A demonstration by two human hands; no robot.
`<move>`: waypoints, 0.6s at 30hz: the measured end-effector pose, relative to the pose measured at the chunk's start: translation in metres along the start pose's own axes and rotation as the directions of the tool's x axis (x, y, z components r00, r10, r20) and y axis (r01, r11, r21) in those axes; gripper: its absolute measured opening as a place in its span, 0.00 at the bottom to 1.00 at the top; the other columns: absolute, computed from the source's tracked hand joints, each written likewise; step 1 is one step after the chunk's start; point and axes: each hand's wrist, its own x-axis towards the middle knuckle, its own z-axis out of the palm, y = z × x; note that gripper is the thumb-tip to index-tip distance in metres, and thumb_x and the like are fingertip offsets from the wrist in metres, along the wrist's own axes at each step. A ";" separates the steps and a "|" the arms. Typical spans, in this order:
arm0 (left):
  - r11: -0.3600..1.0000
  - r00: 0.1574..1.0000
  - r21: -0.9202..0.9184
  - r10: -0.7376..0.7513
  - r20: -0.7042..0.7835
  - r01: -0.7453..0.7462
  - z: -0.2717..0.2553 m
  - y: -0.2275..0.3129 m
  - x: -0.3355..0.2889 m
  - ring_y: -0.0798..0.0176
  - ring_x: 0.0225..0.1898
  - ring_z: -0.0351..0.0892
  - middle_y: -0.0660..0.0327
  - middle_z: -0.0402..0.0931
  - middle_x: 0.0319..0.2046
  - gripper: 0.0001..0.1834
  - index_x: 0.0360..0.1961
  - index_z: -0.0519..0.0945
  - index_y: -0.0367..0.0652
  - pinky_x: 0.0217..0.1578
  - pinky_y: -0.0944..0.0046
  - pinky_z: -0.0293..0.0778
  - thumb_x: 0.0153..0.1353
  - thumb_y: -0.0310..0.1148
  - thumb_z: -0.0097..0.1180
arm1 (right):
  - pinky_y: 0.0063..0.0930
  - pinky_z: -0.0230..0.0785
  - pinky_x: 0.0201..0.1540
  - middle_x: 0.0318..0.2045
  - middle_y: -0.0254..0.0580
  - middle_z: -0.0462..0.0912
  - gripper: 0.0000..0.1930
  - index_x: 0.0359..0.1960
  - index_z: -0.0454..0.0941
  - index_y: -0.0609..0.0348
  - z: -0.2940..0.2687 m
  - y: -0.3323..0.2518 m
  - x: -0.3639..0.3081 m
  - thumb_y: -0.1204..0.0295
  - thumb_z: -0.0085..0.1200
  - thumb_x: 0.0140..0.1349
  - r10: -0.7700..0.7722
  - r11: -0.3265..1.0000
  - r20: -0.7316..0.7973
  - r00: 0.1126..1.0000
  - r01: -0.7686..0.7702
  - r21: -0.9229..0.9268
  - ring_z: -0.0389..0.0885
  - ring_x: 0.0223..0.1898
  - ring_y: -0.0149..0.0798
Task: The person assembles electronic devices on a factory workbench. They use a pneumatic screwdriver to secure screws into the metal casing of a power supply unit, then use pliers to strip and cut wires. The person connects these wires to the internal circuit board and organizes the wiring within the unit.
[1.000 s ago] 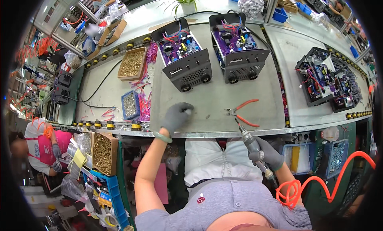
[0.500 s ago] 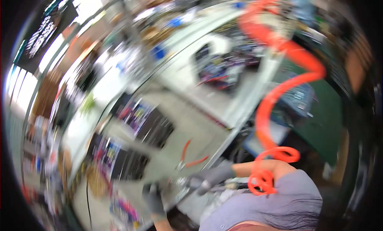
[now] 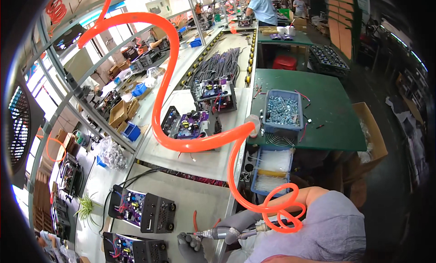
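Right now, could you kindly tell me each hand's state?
Left hand: curled near the tip of the driver; cannot tell if holding anything.
Right hand: closed, holding the driver.

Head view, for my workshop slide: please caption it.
Right hand holds a silver power driver, left hand by its tip, near two open electronics units.

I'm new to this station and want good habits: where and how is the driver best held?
Probably by the thick barrel of the driver, coming from its rear end on the person's right, as the right hand does. The barrel is long and roundish, so fingers can wrap it; the thin tip, pointing toward the left hand, offers little to grip.
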 end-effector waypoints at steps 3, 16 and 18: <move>1.000 1.000 0.029 0.007 -0.021 -0.006 0.007 0.002 0.008 0.79 0.19 0.62 0.72 0.67 0.24 0.13 0.40 0.73 0.46 0.14 0.77 0.60 0.73 0.45 0.49 | 0.26 0.70 0.25 0.25 0.34 0.75 0.20 0.40 0.70 0.60 0.000 -0.011 -0.004 0.59 0.58 0.54 -0.038 0.998 -0.029 0.999 0.036 -0.051 0.75 0.24 0.30; 0.956 0.997 0.285 -0.058 -0.043 0.068 0.042 0.001 0.049 0.76 0.16 0.63 0.70 0.67 0.20 0.12 0.40 0.72 0.44 0.12 0.76 0.57 0.73 0.42 0.47 | 0.27 0.70 0.27 0.27 0.35 0.76 0.19 0.38 0.72 0.61 -0.013 -0.011 -0.022 0.58 0.59 0.56 -0.055 0.992 -0.069 0.996 0.062 0.108 0.75 0.26 0.30; 0.916 0.999 0.398 -0.037 -0.031 0.046 0.049 0.005 0.048 0.76 0.15 0.62 0.70 0.66 0.19 0.12 0.38 0.72 0.45 0.11 0.75 0.57 0.73 0.42 0.47 | 0.27 0.70 0.28 0.27 0.35 0.76 0.19 0.38 0.72 0.61 -0.016 -0.008 -0.025 0.58 0.60 0.56 -0.036 0.971 -0.052 0.998 0.047 0.234 0.75 0.26 0.30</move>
